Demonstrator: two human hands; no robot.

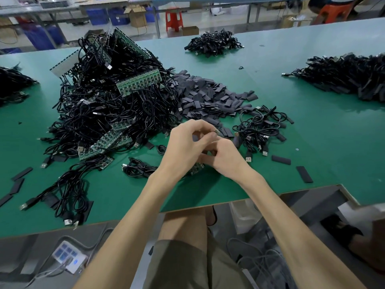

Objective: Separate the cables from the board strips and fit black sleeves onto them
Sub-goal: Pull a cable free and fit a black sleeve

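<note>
progress: early, my read | done: small sleeved cable batch [260, 128] right of hands | left: big cable pile [108, 101] on strips, sleeve heap [208, 94] | now: left hand [187, 142], right hand [225, 159], fingers clenched on board strip [198, 168] above counter [312, 142] front

board strip [197, 169] mostly hidden, far-left cable pile [12, 84] cut off

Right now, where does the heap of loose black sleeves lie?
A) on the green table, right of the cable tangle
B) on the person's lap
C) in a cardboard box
A: the heap of sleeves rests on the green table, against the right side of the cable tangle.
</note>
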